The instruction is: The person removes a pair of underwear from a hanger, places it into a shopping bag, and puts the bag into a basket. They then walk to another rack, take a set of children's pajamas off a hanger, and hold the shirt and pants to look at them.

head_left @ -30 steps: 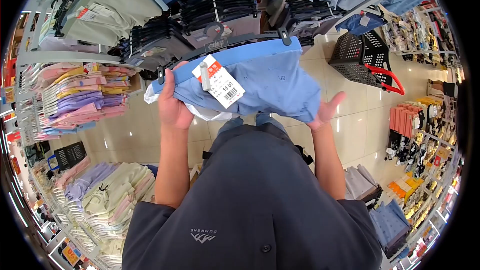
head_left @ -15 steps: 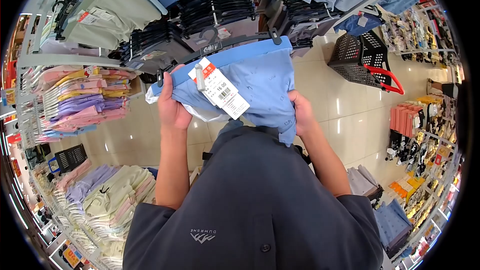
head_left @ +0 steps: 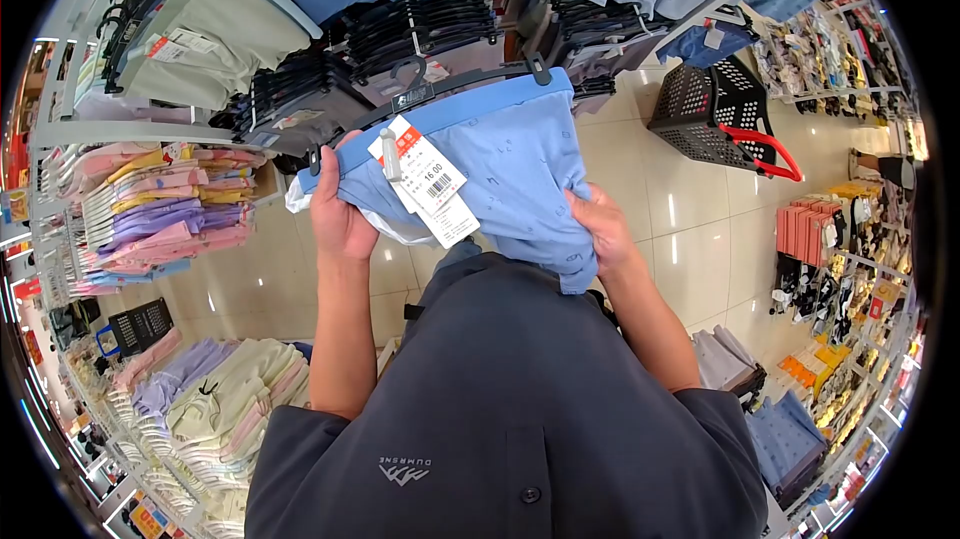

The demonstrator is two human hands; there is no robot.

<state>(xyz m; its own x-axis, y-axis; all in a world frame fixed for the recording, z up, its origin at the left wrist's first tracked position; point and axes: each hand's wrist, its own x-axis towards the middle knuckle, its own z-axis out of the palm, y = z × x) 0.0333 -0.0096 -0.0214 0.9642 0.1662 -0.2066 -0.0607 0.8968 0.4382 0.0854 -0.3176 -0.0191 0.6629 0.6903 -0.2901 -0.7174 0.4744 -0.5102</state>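
Our left hand (head_left: 345, 214) is gripping one end of a blue garment (head_left: 510, 164); our right hand (head_left: 605, 227) is holding its side. We are keeping it before us on a black hanger (head_left: 470, 83), a white tag (head_left: 432, 177) crossing it; rightward, a basket (head_left: 690, 109) is standing on the floor (head_left: 690, 214).

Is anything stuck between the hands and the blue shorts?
No, nothing that I can see. The right hand pinches the shorts directly, and the left hand holds their other end, near the hanger. The tags hang in front, between the hands, blocking neither.
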